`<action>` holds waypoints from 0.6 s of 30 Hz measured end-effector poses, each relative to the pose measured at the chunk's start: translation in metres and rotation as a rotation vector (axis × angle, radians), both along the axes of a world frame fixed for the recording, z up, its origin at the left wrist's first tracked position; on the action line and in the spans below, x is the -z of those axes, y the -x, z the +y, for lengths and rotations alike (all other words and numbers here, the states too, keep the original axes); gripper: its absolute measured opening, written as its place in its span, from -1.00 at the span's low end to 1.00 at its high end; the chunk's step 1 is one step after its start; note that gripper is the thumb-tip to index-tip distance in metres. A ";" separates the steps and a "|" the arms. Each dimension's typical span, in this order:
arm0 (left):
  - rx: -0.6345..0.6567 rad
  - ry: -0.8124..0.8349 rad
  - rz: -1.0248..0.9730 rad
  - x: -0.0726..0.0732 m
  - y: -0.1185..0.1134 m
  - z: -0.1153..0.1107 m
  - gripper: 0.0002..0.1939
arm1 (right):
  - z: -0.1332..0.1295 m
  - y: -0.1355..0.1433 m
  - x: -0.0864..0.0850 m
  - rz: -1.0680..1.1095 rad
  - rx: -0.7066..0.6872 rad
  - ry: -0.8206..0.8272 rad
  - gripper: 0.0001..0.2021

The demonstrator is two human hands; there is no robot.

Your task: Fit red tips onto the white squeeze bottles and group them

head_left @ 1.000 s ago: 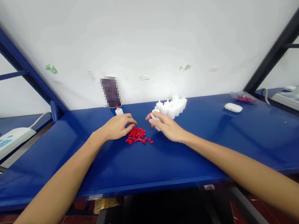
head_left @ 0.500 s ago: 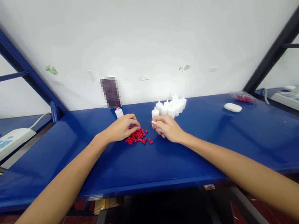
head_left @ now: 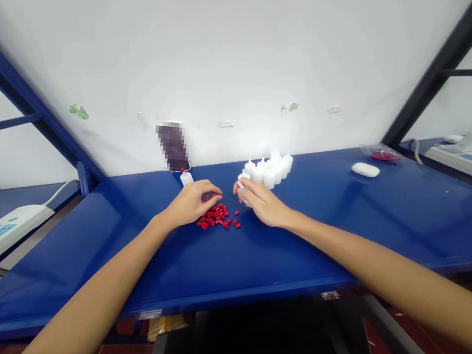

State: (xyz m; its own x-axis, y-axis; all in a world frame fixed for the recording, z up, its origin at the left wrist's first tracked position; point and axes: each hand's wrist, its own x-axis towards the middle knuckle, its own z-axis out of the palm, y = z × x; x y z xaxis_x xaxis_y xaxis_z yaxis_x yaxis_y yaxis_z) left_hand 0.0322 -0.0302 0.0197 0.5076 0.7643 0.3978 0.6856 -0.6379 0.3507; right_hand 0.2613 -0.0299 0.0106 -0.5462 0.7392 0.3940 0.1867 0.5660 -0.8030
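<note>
My left hand (head_left: 194, 201) is over the left edge of a pile of small red caps (head_left: 216, 216), thumb and fingertips drawn together; whatever they pinch is too small to make out. In my right hand (head_left: 261, 201) is a small white bottle, mostly hidden by the fingers, just right of the pile. Behind that hand stand several white bottles with pointed tips (head_left: 269, 176) in a cluster. One white bottle with a red cap (head_left: 186, 178) is behind my left hand.
On the blue table (head_left: 210, 269) a white oval case (head_left: 366, 169) lies at the right, near a clear bag with red pieces (head_left: 384, 153). A pixelated dark object (head_left: 174, 146) leans on the wall. White power strips flank the table.
My right hand has shifted slightly left, and the white bottle in it has turned. One red cap now lies apart from the pile. My left hand has barely moved.
</note>
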 end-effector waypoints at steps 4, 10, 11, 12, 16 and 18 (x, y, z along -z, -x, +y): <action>-0.048 0.118 -0.518 0.005 -0.020 -0.006 -0.73 | 0.000 0.002 0.003 -0.012 -0.063 -0.051 -0.79; -0.043 0.180 -0.772 0.005 -0.036 -0.013 -0.67 | 0.002 0.004 0.008 0.058 -0.083 0.034 -0.76; -0.047 0.174 -0.779 0.005 -0.037 -0.014 -0.69 | 0.002 0.004 0.008 0.069 -0.075 0.045 -0.75; -0.045 0.173 -0.778 0.005 -0.038 -0.015 -0.70 | 0.002 0.004 0.008 0.077 -0.072 0.064 -0.76; 0.014 0.174 -0.718 0.009 -0.040 -0.017 -0.76 | 0.002 0.003 0.007 0.103 -0.093 0.165 -0.88; 0.032 0.156 -0.680 0.010 -0.042 -0.017 -0.79 | 0.002 0.002 0.007 0.109 -0.124 0.181 -0.87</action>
